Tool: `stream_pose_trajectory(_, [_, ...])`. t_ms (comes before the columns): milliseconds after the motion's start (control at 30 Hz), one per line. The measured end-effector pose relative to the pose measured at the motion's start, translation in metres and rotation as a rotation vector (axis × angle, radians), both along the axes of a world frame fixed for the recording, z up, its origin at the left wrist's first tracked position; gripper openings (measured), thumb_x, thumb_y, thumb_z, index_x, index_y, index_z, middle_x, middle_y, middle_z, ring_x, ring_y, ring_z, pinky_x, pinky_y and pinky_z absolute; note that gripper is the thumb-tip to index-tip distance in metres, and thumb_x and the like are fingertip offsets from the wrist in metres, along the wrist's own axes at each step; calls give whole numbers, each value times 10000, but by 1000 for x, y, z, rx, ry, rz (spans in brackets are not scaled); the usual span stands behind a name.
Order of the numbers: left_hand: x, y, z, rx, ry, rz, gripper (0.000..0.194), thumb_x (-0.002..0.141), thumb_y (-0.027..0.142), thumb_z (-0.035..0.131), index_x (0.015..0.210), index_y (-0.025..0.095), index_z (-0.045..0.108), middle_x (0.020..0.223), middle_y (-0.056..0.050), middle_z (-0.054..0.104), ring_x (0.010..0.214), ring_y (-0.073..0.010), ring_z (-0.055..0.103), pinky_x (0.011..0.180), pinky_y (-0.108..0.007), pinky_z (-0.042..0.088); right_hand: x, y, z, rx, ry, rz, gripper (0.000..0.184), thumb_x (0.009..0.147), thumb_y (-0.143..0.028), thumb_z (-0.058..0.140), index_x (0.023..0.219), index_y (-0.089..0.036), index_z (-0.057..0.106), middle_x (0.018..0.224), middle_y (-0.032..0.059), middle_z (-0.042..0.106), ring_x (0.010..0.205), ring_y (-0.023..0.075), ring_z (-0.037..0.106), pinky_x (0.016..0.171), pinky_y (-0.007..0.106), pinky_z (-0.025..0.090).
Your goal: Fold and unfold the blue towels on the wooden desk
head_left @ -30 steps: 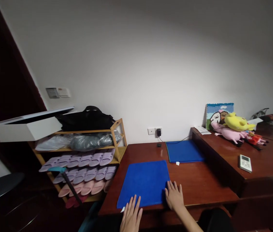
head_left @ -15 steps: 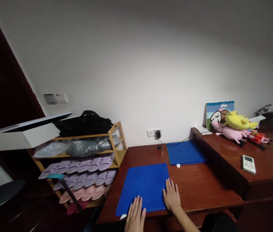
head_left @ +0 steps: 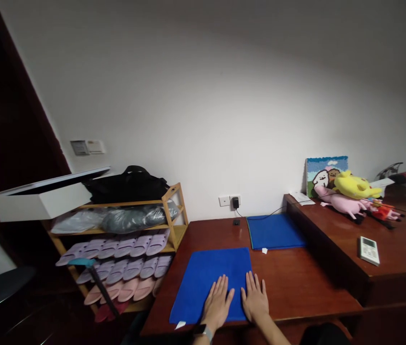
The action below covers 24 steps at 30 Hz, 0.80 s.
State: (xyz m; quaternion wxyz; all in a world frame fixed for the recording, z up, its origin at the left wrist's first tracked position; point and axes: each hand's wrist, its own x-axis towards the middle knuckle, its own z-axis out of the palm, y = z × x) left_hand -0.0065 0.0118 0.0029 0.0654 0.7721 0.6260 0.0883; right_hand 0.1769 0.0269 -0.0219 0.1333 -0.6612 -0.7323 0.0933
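A blue cloth (head_left: 203, 273) lies flat on the brown wooden table (head_left: 289, 287), with a small white tag at its near left corner. My left hand (head_left: 217, 302) rests open, palm down, on the right half of this cloth; a watch (head_left: 203, 330) is on that wrist. My right hand (head_left: 256, 297) lies open and flat across the cloth's right edge, fingers pointing away from me. Farther back, a second blue cloth (head_left: 276, 232) lies against the wall, with a white tag at its front edge.
A wooden rack (head_left: 174, 215) to the left bears slippers (head_left: 131, 247), a black bag (head_left: 131, 184) and a white box (head_left: 44, 201). A raised desk (head_left: 386, 268) on the right holds plush toys (head_left: 355, 184) and a white remote (head_left: 369, 250). A plug with a cord (head_left: 236, 203) sits in the wall.
My left hand has moved forward and to the right over the near cloth, bringing the watch into view. My right hand stays almost where it was. The view has tilted slightly.
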Motion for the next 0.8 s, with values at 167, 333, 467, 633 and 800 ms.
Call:
stream_pose_trajectory(167, [-89, -11, -1, 2, 42, 202, 740, 1055, 589, 182, 1637, 149, 306, 1710, -113, 254, 1595, -266, 237, 1309, -522, 242, 5, 0, 8, 8, -2, 15, 656, 1042, -466, 258, 1634, -188, 307, 1703, 38, 239, 1598, 309, 204, 1297, 592, 137])
stream_pose_trajectory(333, [-131, -24, -4, 16, 41, 324, 762, 1044, 578, 186, 1633, 112, 313, 1714, -131, 233, 1598, -271, 227, 1305, -526, 238, 10, 2, 0, 9, -29, 10, 649, 1041, -470, 265, 1634, -209, 312, 1700, 29, 243, 1592, 305, 227, 1292, 593, 164])
stream_pose_trajectory(467, [-130, -29, -15, 71, 17, 333, 816, 1033, 628, 206, 1629, 81, 312, 1716, -142, 240, 1598, -271, 233, 1311, -503, 237, 13, 5, -1, 4, -47, 7, 644, 1047, -471, 252, 1629, -209, 339, 1690, 42, 286, 1582, 315, 262, 1283, 601, 184])
stream_pose_trajectory(633, [-130, -27, -23, 112, 15, 316, 797, 1035, 629, 226, 1621, 104, 350, 1703, -131, 294, 1591, -281, 261, 1307, -516, 258, 12, 30, 20, -4, -40, 3, 653, 1064, -464, 191, 1645, -183, 287, 1705, 47, 264, 1592, 283, 239, 1290, 540, 194])
stream_pose_trajectory(800, [-131, -28, -23, 115, 23, 320, 784, 1044, 612, 237, 1623, 92, 334, 1705, -129, 277, 1589, -268, 268, 1310, -501, 257, 6, 58, 28, -67, -34, -17, 654, 1064, -426, 203, 1645, -135, 273, 1715, 79, 247, 1600, 263, 213, 1297, 505, 174])
